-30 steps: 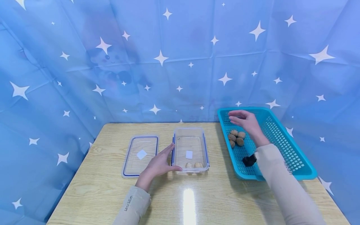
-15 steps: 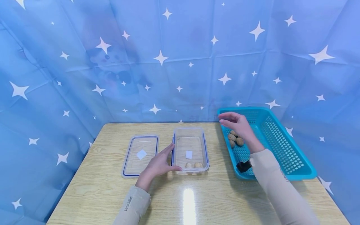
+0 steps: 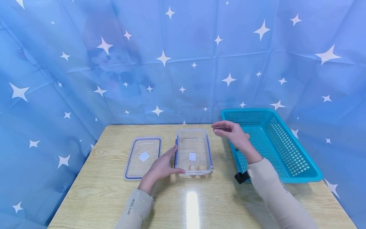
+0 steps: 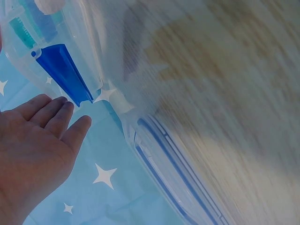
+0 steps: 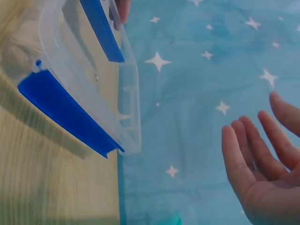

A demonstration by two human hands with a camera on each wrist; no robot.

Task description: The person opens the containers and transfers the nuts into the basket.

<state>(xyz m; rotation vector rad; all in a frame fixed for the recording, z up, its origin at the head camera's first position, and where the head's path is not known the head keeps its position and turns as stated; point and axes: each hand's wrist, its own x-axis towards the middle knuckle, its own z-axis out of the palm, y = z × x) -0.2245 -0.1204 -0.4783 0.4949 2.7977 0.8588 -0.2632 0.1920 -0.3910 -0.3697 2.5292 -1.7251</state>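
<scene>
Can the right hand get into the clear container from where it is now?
Probably yes: the right hand hovers beside the clear container, whose lid lies apart on the table, leaving its top open.

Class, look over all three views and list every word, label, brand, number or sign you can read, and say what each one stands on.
"Lets Slim": small dark lettering on the cuff of the left sleeve, seen in the head view.
Right sleeve: a small dark mark, too small to read.
White square sticker in the clear box: blank.
White square sticker on the lid: blank.
Both wrist views: no text.
</scene>
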